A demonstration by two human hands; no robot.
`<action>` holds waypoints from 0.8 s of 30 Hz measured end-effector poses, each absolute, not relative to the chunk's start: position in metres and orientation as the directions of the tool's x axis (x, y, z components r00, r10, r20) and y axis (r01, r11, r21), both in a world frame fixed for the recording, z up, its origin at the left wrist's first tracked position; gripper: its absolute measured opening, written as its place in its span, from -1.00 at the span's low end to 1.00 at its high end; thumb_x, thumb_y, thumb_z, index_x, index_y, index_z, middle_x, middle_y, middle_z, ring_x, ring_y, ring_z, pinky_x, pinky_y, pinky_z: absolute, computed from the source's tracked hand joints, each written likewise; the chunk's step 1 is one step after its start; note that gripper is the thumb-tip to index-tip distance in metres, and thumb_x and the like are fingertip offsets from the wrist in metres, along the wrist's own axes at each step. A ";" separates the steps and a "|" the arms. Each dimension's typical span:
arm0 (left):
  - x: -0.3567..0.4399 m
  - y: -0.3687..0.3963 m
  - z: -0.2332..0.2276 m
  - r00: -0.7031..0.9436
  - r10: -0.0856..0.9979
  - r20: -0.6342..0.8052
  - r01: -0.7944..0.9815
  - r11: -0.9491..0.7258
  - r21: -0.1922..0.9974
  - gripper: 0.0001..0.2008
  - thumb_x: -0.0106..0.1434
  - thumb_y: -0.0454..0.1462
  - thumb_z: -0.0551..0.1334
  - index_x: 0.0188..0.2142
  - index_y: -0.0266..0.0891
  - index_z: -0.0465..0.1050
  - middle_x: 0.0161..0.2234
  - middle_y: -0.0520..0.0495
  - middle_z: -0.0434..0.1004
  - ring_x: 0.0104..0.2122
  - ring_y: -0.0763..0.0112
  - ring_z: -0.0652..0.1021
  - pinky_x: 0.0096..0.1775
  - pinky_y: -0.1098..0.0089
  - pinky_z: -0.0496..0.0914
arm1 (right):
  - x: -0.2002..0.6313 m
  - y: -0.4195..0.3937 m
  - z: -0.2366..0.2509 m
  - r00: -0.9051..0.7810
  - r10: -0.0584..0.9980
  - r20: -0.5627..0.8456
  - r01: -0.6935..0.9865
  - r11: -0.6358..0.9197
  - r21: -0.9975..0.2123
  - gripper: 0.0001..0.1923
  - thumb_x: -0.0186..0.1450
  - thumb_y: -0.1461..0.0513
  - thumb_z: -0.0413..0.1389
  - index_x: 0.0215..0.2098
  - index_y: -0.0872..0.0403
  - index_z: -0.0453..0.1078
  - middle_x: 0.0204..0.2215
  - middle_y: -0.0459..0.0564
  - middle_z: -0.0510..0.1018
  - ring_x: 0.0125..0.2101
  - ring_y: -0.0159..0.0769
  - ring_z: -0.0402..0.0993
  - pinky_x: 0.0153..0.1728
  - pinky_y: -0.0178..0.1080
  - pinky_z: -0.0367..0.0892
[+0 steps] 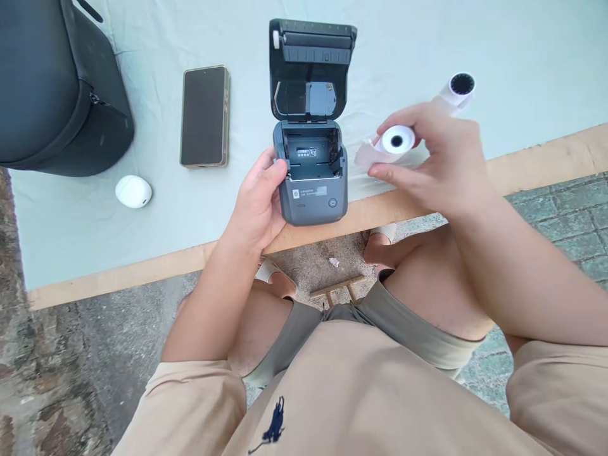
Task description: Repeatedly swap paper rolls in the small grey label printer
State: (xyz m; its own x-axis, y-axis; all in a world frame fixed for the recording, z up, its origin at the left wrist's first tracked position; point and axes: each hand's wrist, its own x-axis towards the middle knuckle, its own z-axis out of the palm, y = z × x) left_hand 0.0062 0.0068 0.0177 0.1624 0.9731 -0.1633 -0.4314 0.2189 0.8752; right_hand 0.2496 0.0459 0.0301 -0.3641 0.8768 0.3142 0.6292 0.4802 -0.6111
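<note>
A small dark grey printer (311,190) stands near the table's front edge with its lid (311,50) swung up and the paper bay (311,155) bare. My left hand (259,202) grips the printer's left side, thumb on the bay's rim. To the right of the printer, just above the table, my right hand (437,161) holds a white paper roll (396,140) with its dark core facing me and a loose paper end hanging off its left side.
A phone (205,117) lies face up left of the printer. A white oval case (133,191) sits further left, below a black bag (52,88). A second white roll (458,88) lies at the right. The pale cloth (522,63) covers the wooden table (546,155).
</note>
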 end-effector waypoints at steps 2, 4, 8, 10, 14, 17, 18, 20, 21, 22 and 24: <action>0.006 0.008 0.018 0.175 0.972 -0.159 -0.429 0.221 0.876 -0.80 0.34 -0.17 0.17 -0.10 -0.17 0.40 -0.03 -0.08 0.59 0.05 0.24 0.58 0.00 0.30 0.56 | 0.248 0.050 0.024 -0.359 0.910 0.206 0.698 0.408 -0.588 -0.55 0.14 -0.01 0.27 -0.06 -0.07 0.39 -0.16 -0.02 0.57 -0.19 -0.10 0.50 -0.14 0.02 0.42; 0.007 0.008 0.019 0.178 0.972 -0.156 -0.439 0.220 0.871 -0.83 0.35 -0.19 0.16 -0.12 -0.17 0.41 -0.03 -0.06 0.59 0.01 0.27 0.60 -0.01 0.32 0.55 | 0.249 0.052 0.022 -0.360 0.926 0.116 0.729 0.356 -0.585 -0.41 0.09 0.02 0.30 0.06 -0.07 0.34 -0.16 0.01 0.57 -0.24 -0.12 0.50 -0.18 0.01 0.42; 0.007 0.007 0.019 0.169 0.974 -0.153 -0.453 0.215 0.865 -0.82 0.36 -0.19 0.15 -0.11 -0.19 0.41 -0.09 -0.08 0.59 -0.03 0.27 0.60 0.02 0.28 0.54 | 0.263 0.047 0.035 -0.248 0.887 0.389 0.636 0.452 -0.626 -0.50 0.23 -0.02 0.19 0.07 -0.04 0.35 -0.07 0.02 0.53 -0.25 -0.21 0.51 -0.29 -0.14 0.38; 0.008 0.006 0.020 0.170 0.974 -0.151 -0.451 0.213 0.867 -0.79 0.35 -0.17 0.16 -0.09 -0.19 0.41 -0.11 -0.08 0.60 0.00 0.23 0.59 0.07 0.24 0.52 | 0.275 0.047 0.042 -0.052 0.806 0.589 0.671 0.465 -0.577 -0.63 0.31 -0.01 0.10 0.01 -0.06 0.41 -0.08 -0.01 0.51 -0.22 -0.22 0.51 -0.28 -0.16 0.36; 0.007 0.006 0.020 0.175 0.971 -0.164 -0.432 0.225 0.873 -0.79 0.34 -0.16 0.17 -0.08 -0.15 0.41 -0.04 -0.09 0.58 0.07 0.17 0.56 0.07 0.22 0.52 | 0.284 0.062 0.038 -0.002 0.882 0.470 0.811 0.277 -0.516 -0.57 0.26 0.11 0.14 0.08 0.00 0.38 0.06 0.14 0.38 0.03 -0.09 0.42 -0.16 -0.11 0.41; 0.006 0.007 0.018 0.170 0.971 -0.169 -0.409 0.226 0.884 -0.75 0.32 -0.13 0.19 -0.05 -0.15 0.42 -0.02 -0.10 0.58 0.11 0.14 0.54 0.10 0.19 0.51 | 0.276 0.074 0.027 -0.011 0.950 0.312 0.825 0.185 -0.534 -0.48 0.14 0.21 0.22 0.08 0.11 0.39 0.00 0.24 0.31 0.04 -0.07 0.36 0.00 -0.06 0.41; 0.006 0.008 0.018 0.167 0.971 -0.171 -0.405 0.226 0.886 -0.73 0.32 -0.13 0.19 -0.05 -0.16 0.42 -0.02 -0.11 0.58 0.13 0.13 0.53 0.11 0.18 0.50 | 0.273 0.076 0.025 -0.009 0.956 0.293 0.827 0.171 -0.535 -0.49 0.14 0.22 0.21 0.08 0.09 0.40 -0.03 0.23 0.31 0.02 -0.09 0.36 0.00 -0.05 0.41; 0.005 0.008 0.017 0.165 0.972 -0.168 -0.409 0.223 0.885 -0.73 0.32 -0.13 0.20 -0.05 -0.17 0.42 -0.03 -0.11 0.58 0.15 0.12 0.52 0.14 0.17 0.49 | 0.270 0.076 0.023 0.003 0.962 0.274 0.834 0.149 -0.531 -0.53 0.18 0.24 0.15 0.08 0.03 0.39 -0.03 0.18 0.34 -0.02 -0.14 0.35 -0.03 -0.07 0.40; 0.005 0.008 0.017 0.165 0.972 -0.165 -0.415 0.221 0.883 -0.74 0.32 -0.13 0.20 -0.05 -0.17 0.42 -0.04 -0.10 0.59 0.15 0.13 0.51 0.14 0.18 0.49 | 0.270 0.075 0.024 0.002 0.960 0.281 0.831 0.155 -0.535 -0.53 0.21 0.26 0.12 0.10 0.00 0.36 -0.01 0.15 0.36 -0.05 -0.18 0.36 -0.04 -0.09 0.40; 0.005 0.008 0.017 0.166 0.973 -0.162 -0.422 0.219 0.880 -0.75 0.32 -0.14 0.20 -0.05 -0.17 0.42 -0.04 -0.10 0.59 0.14 0.14 0.52 0.13 0.19 0.50 | 0.270 0.073 0.026 -0.006 0.954 0.301 0.815 0.179 -0.551 -0.51 0.22 0.27 0.09 0.13 -0.03 0.31 0.03 0.10 0.38 -0.06 -0.22 0.37 -0.06 -0.12 0.39; 0.006 0.008 0.018 0.175 0.972 -0.155 -0.437 0.218 0.873 -0.76 0.34 -0.16 0.18 -0.06 -0.18 0.41 -0.06 -0.09 0.59 0.10 0.18 0.55 0.08 0.22 0.53 | 0.272 0.067 0.032 -0.064 0.932 0.358 0.757 0.279 -0.590 -0.38 0.24 0.27 0.05 0.26 -0.11 0.06 0.23 0.00 0.24 -0.06 -0.28 0.38 -0.18 -0.18 0.40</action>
State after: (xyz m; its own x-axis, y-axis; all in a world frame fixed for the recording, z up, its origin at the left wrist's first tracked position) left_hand 0.0058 0.0076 0.0177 0.1750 0.9723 -0.1550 -0.4366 0.2177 0.8729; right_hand 0.2720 0.0670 0.0319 -0.0642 0.9315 0.3580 0.7572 0.2791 -0.5905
